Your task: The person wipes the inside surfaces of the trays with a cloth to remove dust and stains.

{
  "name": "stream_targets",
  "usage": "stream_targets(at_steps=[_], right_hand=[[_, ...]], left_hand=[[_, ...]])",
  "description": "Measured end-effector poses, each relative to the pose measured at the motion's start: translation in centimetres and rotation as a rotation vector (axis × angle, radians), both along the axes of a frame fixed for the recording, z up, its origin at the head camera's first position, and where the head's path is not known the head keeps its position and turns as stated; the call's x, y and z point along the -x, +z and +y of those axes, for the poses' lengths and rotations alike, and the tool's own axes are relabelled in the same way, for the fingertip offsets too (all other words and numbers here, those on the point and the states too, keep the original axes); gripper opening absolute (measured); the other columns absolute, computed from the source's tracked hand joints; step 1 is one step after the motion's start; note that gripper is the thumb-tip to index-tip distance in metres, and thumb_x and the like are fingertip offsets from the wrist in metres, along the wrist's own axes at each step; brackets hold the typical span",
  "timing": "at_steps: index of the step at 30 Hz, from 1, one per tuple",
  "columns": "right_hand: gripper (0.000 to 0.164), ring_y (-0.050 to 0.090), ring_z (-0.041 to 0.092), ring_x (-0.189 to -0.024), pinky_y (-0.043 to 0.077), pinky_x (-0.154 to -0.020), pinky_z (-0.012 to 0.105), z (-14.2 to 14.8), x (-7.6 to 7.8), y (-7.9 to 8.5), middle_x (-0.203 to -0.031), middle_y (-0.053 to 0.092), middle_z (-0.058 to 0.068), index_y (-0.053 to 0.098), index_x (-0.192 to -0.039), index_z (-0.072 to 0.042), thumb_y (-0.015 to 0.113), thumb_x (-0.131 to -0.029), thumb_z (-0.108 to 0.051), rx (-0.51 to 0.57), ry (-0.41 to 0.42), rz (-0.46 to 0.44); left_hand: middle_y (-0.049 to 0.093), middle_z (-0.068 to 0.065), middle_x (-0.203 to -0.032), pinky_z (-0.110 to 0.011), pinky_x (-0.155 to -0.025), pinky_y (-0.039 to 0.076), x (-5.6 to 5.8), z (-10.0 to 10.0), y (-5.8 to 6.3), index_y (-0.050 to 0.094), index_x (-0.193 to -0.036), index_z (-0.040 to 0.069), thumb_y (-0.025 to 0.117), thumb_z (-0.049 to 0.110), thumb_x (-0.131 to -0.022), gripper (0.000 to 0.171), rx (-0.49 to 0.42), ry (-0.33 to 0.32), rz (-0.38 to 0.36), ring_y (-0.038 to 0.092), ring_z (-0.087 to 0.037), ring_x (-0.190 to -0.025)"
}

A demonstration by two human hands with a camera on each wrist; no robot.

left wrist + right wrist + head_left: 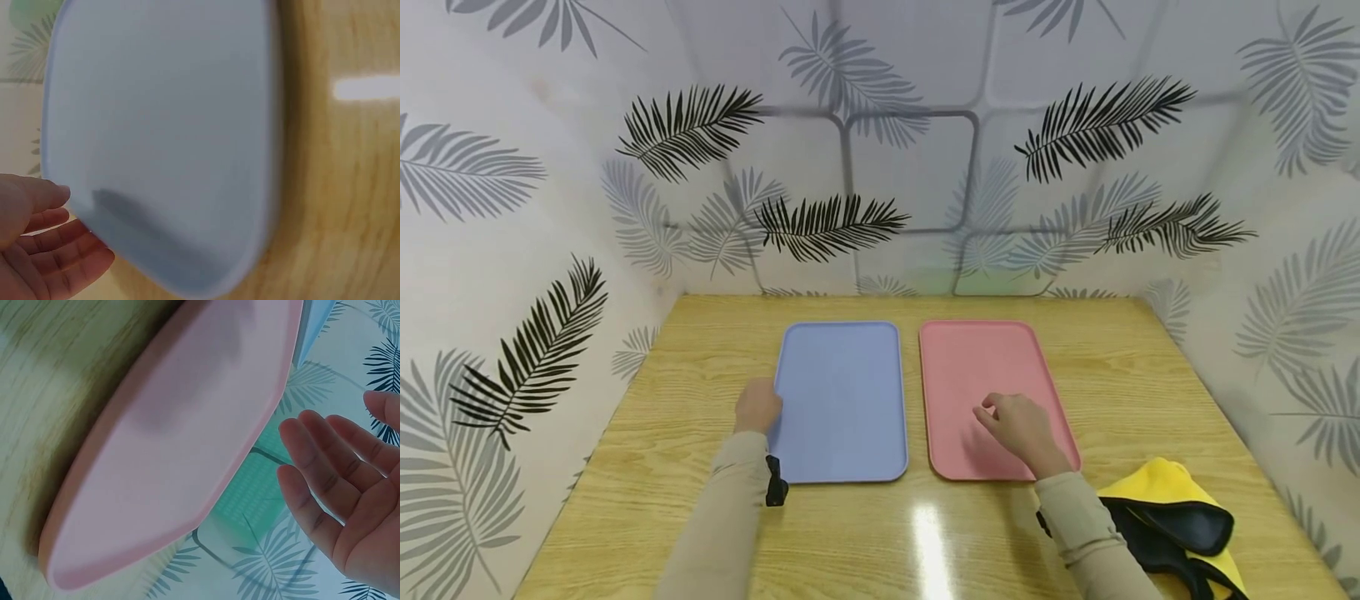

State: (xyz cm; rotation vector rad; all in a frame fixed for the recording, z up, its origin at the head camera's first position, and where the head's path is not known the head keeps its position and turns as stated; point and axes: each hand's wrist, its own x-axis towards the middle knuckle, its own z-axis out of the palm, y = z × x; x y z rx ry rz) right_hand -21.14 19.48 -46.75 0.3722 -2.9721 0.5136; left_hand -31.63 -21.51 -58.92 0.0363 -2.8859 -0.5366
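A light blue tray [842,400] lies flat on the wooden table. My left hand [758,406] is at its left edge. In the left wrist view the left fingers [69,256] are loosely bent beside the tray's rim, with the thumb apart from them; whether they touch the rim I cannot tell. To the right lies a pink tray [977,358], a narrow strip of table between the two. Over its lower right part hovers my right hand [1018,425], holding nothing. The right wrist view shows that hand's fingers [319,469] spread and slightly bent, apart from the tray.
At the table's right side lies a yellow and black fabric item [1165,508] with straps. The wooden table [715,333] meets leaf-patterned sheeting [887,167] at the back and both sides. Something green [250,506] shows behind the sheeting. Light glares off the front of the table.
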Motion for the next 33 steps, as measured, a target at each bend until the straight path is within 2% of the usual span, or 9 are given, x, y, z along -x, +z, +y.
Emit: stream_targets(at_steps=[5,6,11,13,18,23,27,30,33], right_hand=[[0.024,0.051,0.011,-0.052,0.040,-0.044,0.026,0.0,-0.1,-0.1,-0.066,0.059,0.000,0.065,-0.091,-0.005,0.058,-0.085,-0.027,0.004,-0.003,-0.019],[0.024,0.051,0.011,-0.053,0.040,-0.044,0.026,0.1,-0.2,-0.1,-0.066,0.059,0.000,0.065,-0.091,-0.005,0.058,-0.085,-0.027,0.004,-0.003,-0.023],[0.024,0.052,0.012,-0.054,0.039,-0.044,0.027,0.2,-0.3,0.0,-0.067,0.060,0.001,0.065,-0.091,-0.005,0.058,-0.085,-0.027,-0.001,-0.005,-0.032],[0.024,0.052,0.012,-0.053,0.039,-0.043,0.027,0.3,-0.3,0.0,-0.067,0.060,0.001,0.065,-0.091,-0.005,0.058,-0.085,-0.027,-0.002,-0.006,-0.029],[0.024,0.054,0.013,-0.055,0.040,-0.044,0.027,0.4,-0.3,0.0,-0.068,0.061,0.002,0.065,-0.091,-0.005,0.058,-0.085,-0.027,-0.002,-0.004,-0.025],[0.024,0.054,0.014,-0.056,0.040,-0.045,0.027,0.5,-0.4,-0.1,-0.068,0.061,0.002,0.065,-0.091,-0.004,0.059,-0.085,-0.027,0.002,-0.002,-0.039],[0.024,0.055,0.015,-0.057,0.042,-0.047,0.028,0.5,-0.4,-0.2,-0.069,0.061,0.003,0.065,-0.091,-0.005,0.059,-0.085,-0.027,0.009,0.003,-0.053],[0.024,0.056,0.015,-0.058,0.043,-0.048,0.029,0.4,-0.4,-0.4,-0.070,0.061,0.003,0.065,-0.091,-0.004,0.059,-0.085,-0.026,0.010,0.005,-0.059],[0.024,0.055,0.014,-0.057,0.042,-0.047,0.028,0.3,-0.4,-0.5,-0.069,0.061,0.002,0.065,-0.090,-0.004,0.060,-0.085,-0.027,0.010,0.007,-0.063]], left_hand=[[0.062,-0.020,-0.080,-0.041,-0.055,0.046,1.8,-1.9,-4.4,0.062,-0.081,-0.004,0.058,0.003,-0.073,0.011,-0.005,-0.005,-0.111,0.058,-0.032,-0.068],[0.061,-0.020,-0.076,-0.041,-0.053,0.045,3.0,-2.6,-6.6,0.061,-0.077,-0.004,0.059,0.003,-0.070,0.010,0.005,0.005,-0.113,0.057,-0.031,-0.065],[0.058,-0.014,-0.066,-0.039,-0.047,0.042,5.3,-4.4,-11.1,0.058,-0.070,-0.001,0.060,-0.001,-0.066,0.004,0.000,-0.039,-0.062,0.054,-0.026,-0.057],[0.058,-0.015,-0.066,-0.040,-0.047,0.042,5.8,-4.8,-11.8,0.059,-0.071,-0.002,0.058,-0.001,-0.068,0.003,-0.006,-0.056,-0.065,0.053,-0.027,-0.056],[0.057,-0.017,-0.068,-0.039,-0.050,0.042,4.1,-3.7,-8.3,0.057,-0.073,-0.005,0.052,-0.002,-0.072,0.006,-0.039,-0.079,-0.123,0.051,-0.027,-0.057],[0.053,-0.016,-0.067,-0.038,-0.049,0.040,6.2,-5.3,-12.2,0.054,-0.072,-0.001,0.049,0.002,-0.068,0.007,-0.048,-0.116,-0.090,0.050,-0.029,-0.056],[0.045,-0.006,-0.052,-0.032,-0.038,0.038,4.9,-4.6,-9.2,0.043,-0.055,0.008,0.042,0.003,-0.065,0.011,-0.202,-0.102,-0.154,0.044,-0.020,-0.042],[0.035,-0.001,-0.047,-0.031,-0.035,0.038,1.1,-2.6,-2.5,0.033,-0.052,0.012,0.040,0.001,-0.070,0.022,-0.428,-0.073,-0.285,0.037,-0.015,-0.036],[0.032,-0.001,-0.049,-0.033,-0.037,0.041,-0.8,-1.7,0.7,0.031,-0.056,0.011,0.044,0.000,-0.074,0.025,-0.594,-0.028,-0.412,0.038,-0.014,-0.038]])
